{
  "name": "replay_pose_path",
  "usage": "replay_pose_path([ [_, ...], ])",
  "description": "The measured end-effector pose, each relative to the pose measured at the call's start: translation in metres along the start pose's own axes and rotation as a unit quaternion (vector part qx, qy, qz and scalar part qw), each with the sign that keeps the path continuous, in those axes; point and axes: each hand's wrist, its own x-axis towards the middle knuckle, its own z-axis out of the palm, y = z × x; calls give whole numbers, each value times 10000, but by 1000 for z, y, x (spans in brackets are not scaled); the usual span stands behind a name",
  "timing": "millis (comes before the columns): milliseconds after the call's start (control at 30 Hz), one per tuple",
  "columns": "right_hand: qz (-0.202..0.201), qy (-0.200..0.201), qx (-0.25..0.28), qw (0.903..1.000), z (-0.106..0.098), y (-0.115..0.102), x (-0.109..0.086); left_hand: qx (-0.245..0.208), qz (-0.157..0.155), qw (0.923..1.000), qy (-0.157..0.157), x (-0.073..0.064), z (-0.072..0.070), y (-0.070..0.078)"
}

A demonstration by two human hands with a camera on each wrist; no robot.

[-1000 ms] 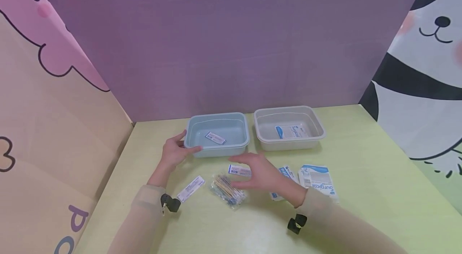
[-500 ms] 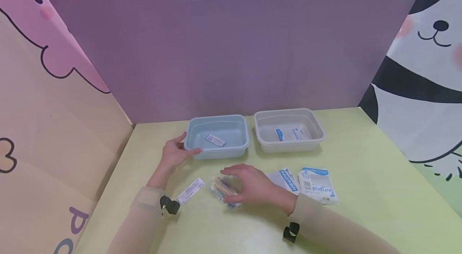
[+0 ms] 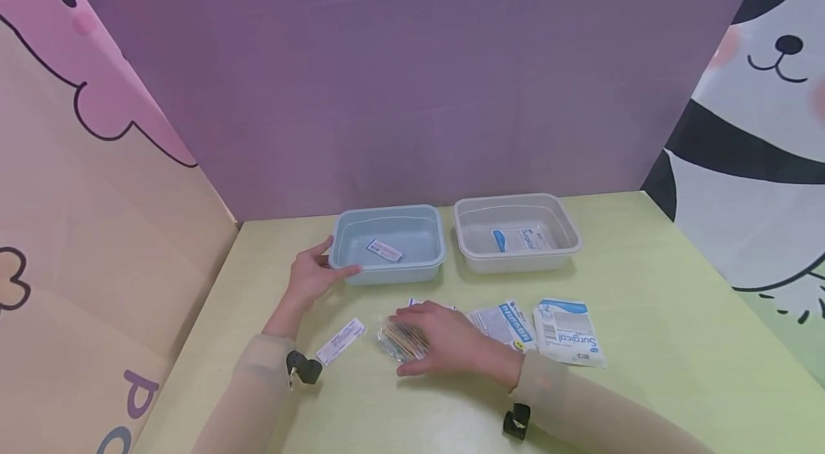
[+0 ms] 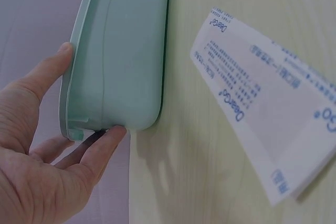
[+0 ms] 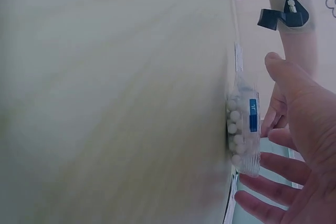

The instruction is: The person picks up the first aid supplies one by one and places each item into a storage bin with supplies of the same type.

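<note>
My left hand (image 3: 311,278) holds the near left corner of a light blue plastic basin (image 3: 394,273), thumb on its rim and fingers against its side. Inside that basin lies a small white packet (image 3: 385,250). My right hand (image 3: 454,341) is over a clear bag of cotton swabs (image 3: 399,341), thumb and fingers spread apart. In the right wrist view, the white tips of the swab bag (image 5: 243,129) face the palm, with the fingers just beside it. Left of the bag lies a long white packet (image 3: 340,341). Another packet (image 3: 422,301) is mostly hidden behind my right hand.
A pale grey basin (image 3: 515,262) stands right of the blue one and contains a "Surgical" packet (image 3: 522,239). Two blue-and-white packets lie right of my right hand: a printed one (image 3: 503,325) and a "Surgical" one (image 3: 568,332). A purple partition (image 3: 412,81) rises behind the table.
My right hand has moved left and toward me, from above the small packet to over the swab bag, and has lowered. The left hand stays on the blue basin.
</note>
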Motion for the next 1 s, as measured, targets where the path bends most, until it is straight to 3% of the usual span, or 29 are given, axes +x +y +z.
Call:
replay_pose_path([
  [500,-381,-76,54,9992,2,1,-1,-32,-54,10000,16,-1,1,-1],
  [733,-578,202,224,9979,-1,6,-1,43,-52,10000,31,-1,1,0],
  [1000,-453,465,575,9962,-16,6,1,66,-58,10000,38,-2,1,1],
])
